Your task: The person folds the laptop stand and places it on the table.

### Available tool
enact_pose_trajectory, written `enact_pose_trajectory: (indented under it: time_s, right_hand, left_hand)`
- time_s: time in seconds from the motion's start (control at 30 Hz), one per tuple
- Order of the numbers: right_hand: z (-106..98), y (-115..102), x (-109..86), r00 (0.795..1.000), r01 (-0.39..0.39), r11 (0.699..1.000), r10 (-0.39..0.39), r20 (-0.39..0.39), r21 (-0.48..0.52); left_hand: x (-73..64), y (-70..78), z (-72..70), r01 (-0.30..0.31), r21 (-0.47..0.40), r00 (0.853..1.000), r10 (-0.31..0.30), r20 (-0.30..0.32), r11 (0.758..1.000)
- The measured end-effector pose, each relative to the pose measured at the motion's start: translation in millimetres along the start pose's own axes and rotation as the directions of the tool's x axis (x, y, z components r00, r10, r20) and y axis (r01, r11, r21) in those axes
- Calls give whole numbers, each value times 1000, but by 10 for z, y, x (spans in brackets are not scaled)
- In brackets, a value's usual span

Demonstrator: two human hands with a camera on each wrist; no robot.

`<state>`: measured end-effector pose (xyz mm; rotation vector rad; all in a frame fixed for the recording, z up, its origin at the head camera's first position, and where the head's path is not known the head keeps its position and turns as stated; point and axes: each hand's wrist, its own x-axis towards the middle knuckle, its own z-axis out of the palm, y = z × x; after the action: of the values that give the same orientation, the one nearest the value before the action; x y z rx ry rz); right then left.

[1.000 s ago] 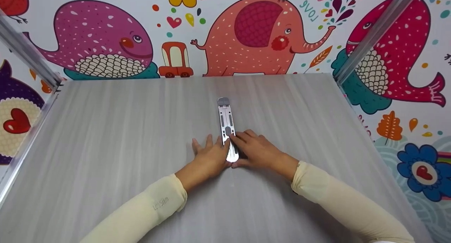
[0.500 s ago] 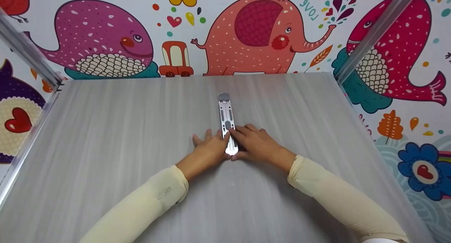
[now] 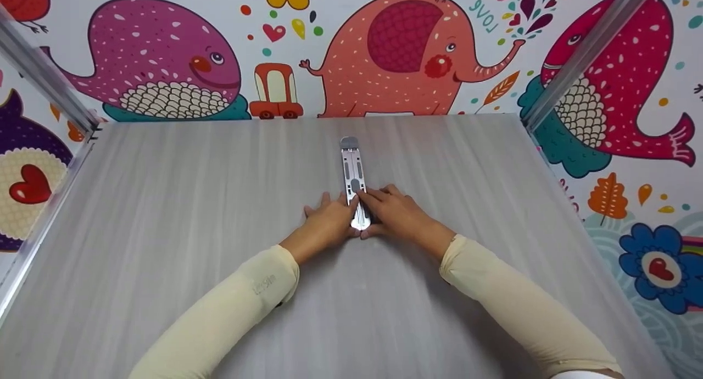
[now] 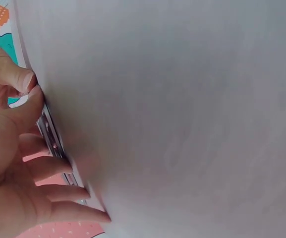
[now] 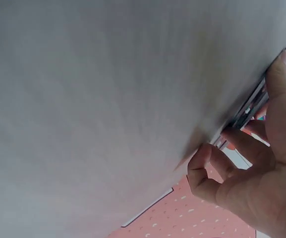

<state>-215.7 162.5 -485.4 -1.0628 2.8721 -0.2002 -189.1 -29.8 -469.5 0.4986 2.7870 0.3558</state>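
A slim silver folded laptop stand [image 3: 354,167], with slots and an oval hole, lies flat on the grey table, its long side running away from me. My left hand [image 3: 328,225] holds its near left side, forefinger on top and thumb at the near end; the other fingers spread outward to the table. From the right, my right hand [image 3: 403,218] grips the same near part, thumb at the end and fingertips along the edge. In the left wrist view the stand's dark edge [image 4: 53,134] shows behind the fingers. The right wrist view shows its edge [image 5: 249,106] between thumb and fingers.
The pale wood-grain table [image 3: 181,203] stretches around the stand. Behind it rises a wall [image 3: 285,27] printed with cartoon animals. Metal posts stand at the left corner [image 3: 66,93] and right corner [image 3: 571,66].
Both hands and the laptop stand have slid together away from me, toward the back wall. The hold on the stand looks the same.
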Motion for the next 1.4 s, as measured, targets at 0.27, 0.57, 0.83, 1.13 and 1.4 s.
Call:
enact_pose_trajectory:
  time_s: [0.27, 0.57, 0.83, 1.13, 1.4]
  right_hand:
    - [-19, -37, -1, 1000, -29, 999, 28, 11, 23]
    - [4, -65, -20, 1000, 9, 998, -8, -19, 62]
    - [-6, -61, -4, 1000, -2, 998, 1, 7, 65]
    - [9, -10, -19, 1000, 4, 997, -4, -4, 76]
    - [-53, 9, -33, 1000, -23, 994, 20, 23, 103]
  left_hand:
    - [29, 10, -10, 21, -6, 1000, -21, -13, 1000]
    - [17, -3, 15, 21, 31, 1000, -20, -18, 999]
    - [21, -12, 8, 19, 12, 1000, -19, -10, 1000]
    - [35, 15, 4, 2, -2, 1000, -2, -26, 1000]
    - [49, -8, -53, -25, -28, 1000, 25, -12, 999]
